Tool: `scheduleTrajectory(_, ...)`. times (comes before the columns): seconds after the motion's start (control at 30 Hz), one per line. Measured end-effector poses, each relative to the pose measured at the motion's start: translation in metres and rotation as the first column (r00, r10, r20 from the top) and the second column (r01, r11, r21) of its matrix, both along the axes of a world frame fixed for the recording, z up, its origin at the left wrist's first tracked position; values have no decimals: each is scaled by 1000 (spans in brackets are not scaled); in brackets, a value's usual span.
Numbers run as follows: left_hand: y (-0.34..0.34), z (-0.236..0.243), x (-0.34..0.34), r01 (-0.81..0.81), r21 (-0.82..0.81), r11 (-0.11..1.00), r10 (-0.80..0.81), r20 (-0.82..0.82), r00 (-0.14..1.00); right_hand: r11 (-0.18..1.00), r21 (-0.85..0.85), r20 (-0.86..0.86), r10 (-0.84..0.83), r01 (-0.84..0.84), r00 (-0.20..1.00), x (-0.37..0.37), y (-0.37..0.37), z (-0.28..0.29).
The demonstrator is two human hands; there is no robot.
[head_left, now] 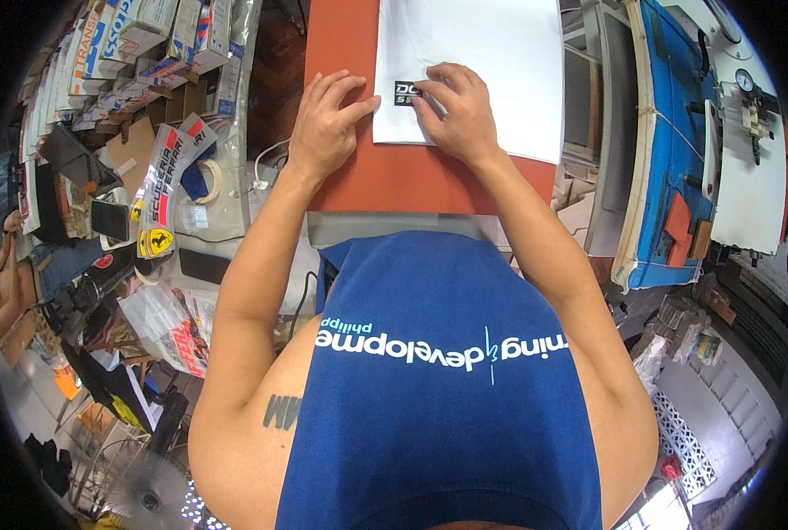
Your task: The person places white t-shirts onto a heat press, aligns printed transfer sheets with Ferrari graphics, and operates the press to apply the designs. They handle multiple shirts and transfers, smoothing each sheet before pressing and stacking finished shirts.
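Left hand (328,124): at 11 o'clock of the view, back upward, fingers bent and a little spread, holding nothing; the thumb tip reaches the left edge of the white sheet.
Orange-red surface (411,181): at 12 o'clock, running under both hands and the sheet.
White sheet (522,97): at 12 to 1 o'clock, lying flat on the surface, its near edge slightly slanted.
Dark label (404,92): at 12 o'clock, small, with pale lettering, on the sheet near its left edge.
Right hand (464,119): toward 1 o'clock, fingers curled, index tip and thumb tip close together at the label's right end; whether they pinch or only press it, I cannot tell.
Grey panel (619,124): between 1 and 2 o'clock, beyond the surface.
Blue panel (660,168): between 2 and 3 o'clock, a pale cord across it.
Round gauge (744,80): at 2 o'clock, dial showing.
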State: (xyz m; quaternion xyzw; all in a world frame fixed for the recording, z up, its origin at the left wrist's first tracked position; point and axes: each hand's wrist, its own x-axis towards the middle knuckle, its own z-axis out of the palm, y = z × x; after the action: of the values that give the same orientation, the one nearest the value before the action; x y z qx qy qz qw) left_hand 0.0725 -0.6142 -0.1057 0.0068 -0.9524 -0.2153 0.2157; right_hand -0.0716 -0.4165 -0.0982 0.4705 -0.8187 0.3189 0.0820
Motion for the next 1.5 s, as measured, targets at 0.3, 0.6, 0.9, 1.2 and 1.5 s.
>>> scheduleTrajectory(0.3, 7, 6, -4, -31, -56, 998, 33, 44, 998, 1000, 11, -13, 3, -3, 1000, 0, 0, 1)
scheduleTrajectory(0.6, 5, 8, -2, 44, -186, 982, -27, 93, 995, 1000, 3, -1, 7, -7, 1000, -1, 0, -3)
scheduleTrajectory(0.9, 7, 7, -2, 15, -171, 985, 1, 92, 996, 1000, 18, -22, 10, -9, 1000, 0, 0, 0)
scheduleTrajectory(1.2, 7, 9, -2, 10, -165, 986, 8, 107, 994, 1000, 21, -1, 1, -1, 1000, 1, 0, 2)
scheduleTrajectory(1.5, 6, 7, -2, 16, -164, 986, 0, 95, 995, 1000, 8, 20, -7, 7, 1000, 1, -1, -1)
